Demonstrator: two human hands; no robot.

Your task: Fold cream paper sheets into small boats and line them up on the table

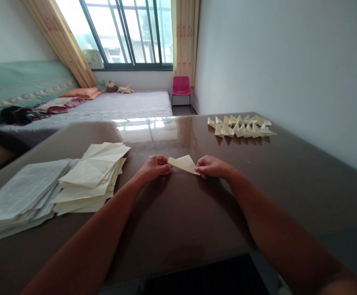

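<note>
Paper triangle [184, 163], cream-coloured and folded, right of the loose stack of creased cream paper sheets [88, 174], should handle light, crisp and easily crumpled, so favour its end corners, where your left hand [157, 167] and right hand [212, 166] each pinch it.

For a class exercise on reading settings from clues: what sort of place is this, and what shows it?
Most likely a bedroom in a home: a bed stands beyond the table, with stacked orange pillows on it and patterned curtains at the window.
</note>
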